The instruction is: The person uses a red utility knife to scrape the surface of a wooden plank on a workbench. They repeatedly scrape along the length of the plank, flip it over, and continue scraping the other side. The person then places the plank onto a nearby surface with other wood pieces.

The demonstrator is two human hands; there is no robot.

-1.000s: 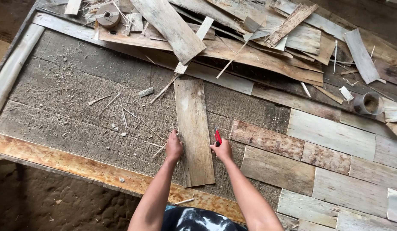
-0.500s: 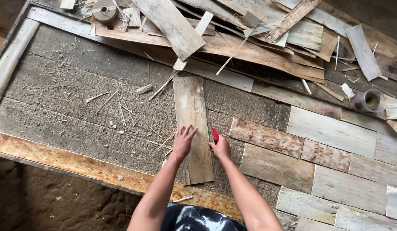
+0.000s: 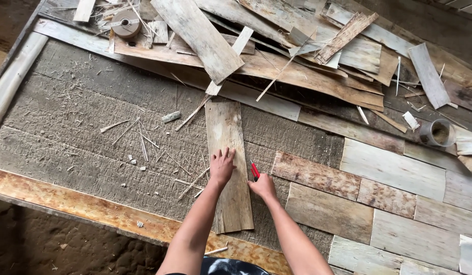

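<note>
A long weathered wooden plank (image 3: 227, 137) lies upright across a rough grey board surface (image 3: 93, 132). My left hand (image 3: 221, 165) presses flat on the plank's middle, fingers spread. My right hand (image 3: 263, 185) sits at the plank's right edge, closed around a small red tool (image 3: 255, 171) whose tip touches that edge. To the right, several wood pieces (image 3: 317, 175) lie fitted side by side in rows.
A heap of scrap planks and splinters (image 3: 276, 46) fills the far side, with a tape roll (image 3: 126, 23) at upper left and a small round tin (image 3: 436, 133) at right. Thin slivers (image 3: 139, 137) litter the grey surface. An orange-stained board (image 3: 93, 214) runs along the near edge.
My left hand slid from the plank's left edge onto its face, fingers spread. My right hand with the red tool stayed at the right edge.
</note>
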